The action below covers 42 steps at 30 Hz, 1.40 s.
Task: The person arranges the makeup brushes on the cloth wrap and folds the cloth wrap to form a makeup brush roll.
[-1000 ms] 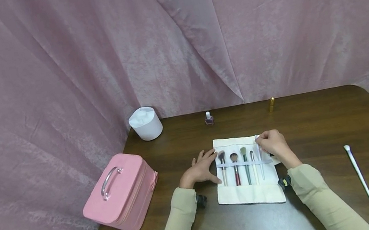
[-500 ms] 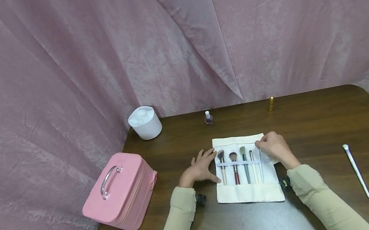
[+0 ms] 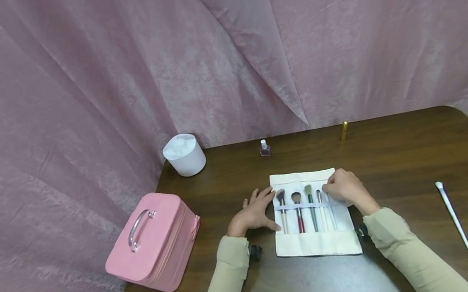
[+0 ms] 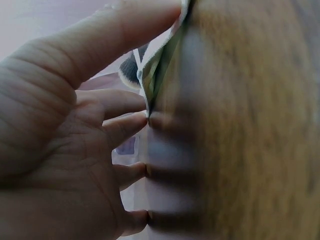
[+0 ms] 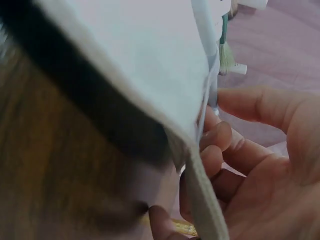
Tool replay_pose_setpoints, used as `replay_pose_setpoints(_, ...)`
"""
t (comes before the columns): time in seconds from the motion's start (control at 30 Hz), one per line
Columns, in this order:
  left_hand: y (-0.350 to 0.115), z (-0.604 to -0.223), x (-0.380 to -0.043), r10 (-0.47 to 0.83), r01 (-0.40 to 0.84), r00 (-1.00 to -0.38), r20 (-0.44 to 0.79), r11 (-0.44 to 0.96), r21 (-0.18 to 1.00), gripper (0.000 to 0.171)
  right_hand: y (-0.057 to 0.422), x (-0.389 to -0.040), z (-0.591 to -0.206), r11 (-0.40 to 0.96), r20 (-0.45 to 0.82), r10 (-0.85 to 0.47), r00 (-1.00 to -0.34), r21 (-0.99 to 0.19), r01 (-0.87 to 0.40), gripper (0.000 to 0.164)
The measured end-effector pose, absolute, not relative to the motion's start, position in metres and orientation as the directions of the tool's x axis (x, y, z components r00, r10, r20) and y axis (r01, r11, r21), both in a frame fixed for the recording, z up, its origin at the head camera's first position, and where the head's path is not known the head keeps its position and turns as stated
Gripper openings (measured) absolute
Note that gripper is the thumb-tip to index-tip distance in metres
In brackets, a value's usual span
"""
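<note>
Brown table [image 3: 230, 182]: your left hand [image 3: 252, 215] spreads at the left edge of the roll [image 3: 318, 244]; your right hand [image 3: 347, 187] pinches its rightmost brush [image 3: 333, 217], which, tilted, could snag the strap [image 3: 290, 206].

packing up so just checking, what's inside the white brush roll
Five brushes, at least four under its strap. In the head view, the right hand covers the rightmost one's top; the bottom flap hides whatever's behind it.

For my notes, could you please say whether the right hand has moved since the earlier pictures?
Yes: judged against the polish bottle, the right hand has shifted slightly down the pouch.
</note>
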<state>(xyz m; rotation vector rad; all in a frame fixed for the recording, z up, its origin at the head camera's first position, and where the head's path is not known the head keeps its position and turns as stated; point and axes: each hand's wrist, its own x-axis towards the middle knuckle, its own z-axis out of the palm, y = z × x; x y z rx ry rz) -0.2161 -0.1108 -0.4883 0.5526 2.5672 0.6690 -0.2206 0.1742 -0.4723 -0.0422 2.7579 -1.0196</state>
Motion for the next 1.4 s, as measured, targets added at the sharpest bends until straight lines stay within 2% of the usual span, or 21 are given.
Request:
replay_pose_setpoints(0.27, -0.11, -0.488, -0.217, 0.476, 0.268, -0.827, -0.301, 0.803, 0.532, 0.102, 0.174, -0.218, -0.469, 0.814, -0.232, -0.079, -0.97, -0.576, 0.071, 0.039)
replay_pose_setpoints(0.43, -0.11, -0.489, -0.217, 0.471, 0.266, -0.829, -0.302, 0.806, 0.528, 0.102, 0.173, -0.217, -0.467, 0.833, -0.244, -0.089, -0.966, -0.549, 0.062, 0.038)
replay_pose_setpoints(0.8, -0.11, -0.49, -0.217, 0.465, 0.262, -0.832, -0.304, 0.811, 0.524, 0.102, 0.18, -0.215, -0.461, 0.792, -0.225, -0.162, -0.961, -0.611, 0.01, 0.03)
replay_pose_setpoints(0.97, -0.11, -0.487, -0.217, 0.466, 0.26, -0.83, -0.307, 0.81, 0.525, 0.102, 0.184, -0.215, -0.456, 0.755, -0.158, -0.17, -0.973, -0.655, -0.025, 0.031)
replay_pose_setpoints(1.23, -0.111, -0.49, -0.218, 0.472, 0.265, -0.826, -0.31, 0.809, 0.525, 0.102, 0.193, -0.215, -0.458, 0.692, 0.039, -0.133, -0.99, -0.712, -0.121, 0.025)
replay_pose_setpoints(1.4, -0.111, -0.49, -0.217, 0.466, 0.262, -0.828, -0.31, 0.812, 0.522, 0.102, 0.2, -0.212, -0.463, 0.672, 0.086, -0.086, -0.993, -0.73, -0.122, 0.026)
